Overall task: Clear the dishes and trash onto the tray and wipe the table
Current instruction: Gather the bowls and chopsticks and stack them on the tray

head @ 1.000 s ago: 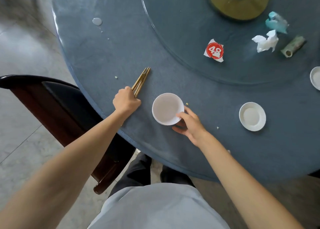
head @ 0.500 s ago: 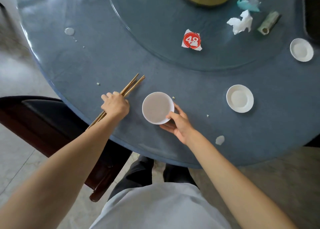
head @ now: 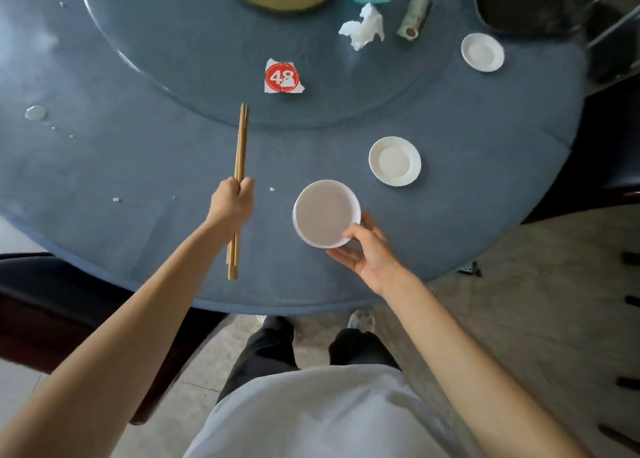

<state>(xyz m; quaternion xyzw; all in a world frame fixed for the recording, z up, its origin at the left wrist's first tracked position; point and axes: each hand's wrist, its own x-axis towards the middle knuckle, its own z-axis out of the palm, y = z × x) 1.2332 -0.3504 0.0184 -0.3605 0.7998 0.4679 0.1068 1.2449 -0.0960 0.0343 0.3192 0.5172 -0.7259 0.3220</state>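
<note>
Chopsticks [head: 240, 153] gripped left, bowl [head: 325, 213] held right — above blue table [head: 485, 187].

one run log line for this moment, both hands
left hand: grips chopsticks | right hand: holds white bowl by rim | saucers, trash on table

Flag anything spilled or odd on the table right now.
A puddle with stray droplets sits at the table's far left, and crumbs lie left of the left hand. Crumpled tissue litters the glass turntable.
</note>
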